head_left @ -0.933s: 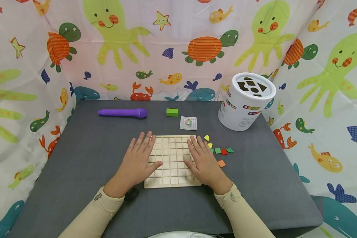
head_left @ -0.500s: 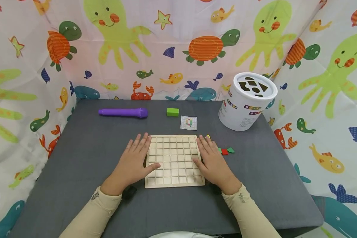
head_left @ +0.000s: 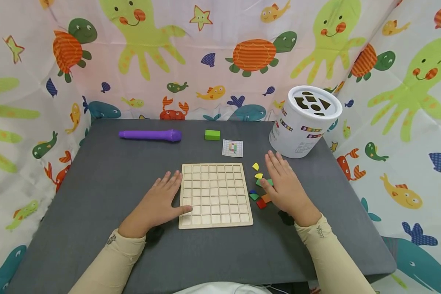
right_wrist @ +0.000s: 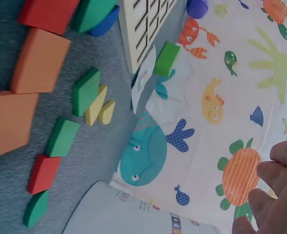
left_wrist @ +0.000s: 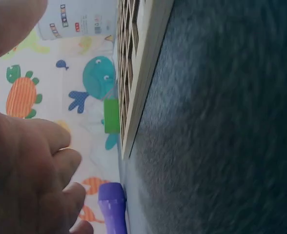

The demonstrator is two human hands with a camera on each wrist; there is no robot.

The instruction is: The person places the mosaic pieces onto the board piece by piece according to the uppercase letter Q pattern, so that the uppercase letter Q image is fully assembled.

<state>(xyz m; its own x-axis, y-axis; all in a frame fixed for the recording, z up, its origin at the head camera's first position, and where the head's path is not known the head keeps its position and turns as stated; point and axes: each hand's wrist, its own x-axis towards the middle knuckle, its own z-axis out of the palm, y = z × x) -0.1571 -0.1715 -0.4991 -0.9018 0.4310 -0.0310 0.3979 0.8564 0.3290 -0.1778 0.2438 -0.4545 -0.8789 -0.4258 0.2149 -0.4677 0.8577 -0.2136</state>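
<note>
My left hand (head_left: 155,204) is at the left side of the wooden grid board (head_left: 215,196), its fingers extended and the thumb over the board's lower left squares. Over on the right, my right hand (head_left: 287,188) hovers with straight fingers above a scatter of small coloured blocks, holding none. Among these blocks, the right wrist view shows a red block (right_wrist: 45,174), an orange block (right_wrist: 40,61), a green block (right_wrist: 86,91) and a yellow block (right_wrist: 96,105). In the head view my right hand hides part of the scatter.
Behind the board lie a printed pattern card (head_left: 232,148), a bright green block (head_left: 212,135) and a purple microphone-shaped stick (head_left: 150,135). A white tub (head_left: 304,122) with shaped holes in its lid stands at the back right. Patterned fabric (head_left: 191,53) surrounds the table (head_left: 213,257).
My right hand has moved right, off the board's right side, uncovering several blocks beside it. My left hand has slid slightly left and down along the board's edge.
</note>
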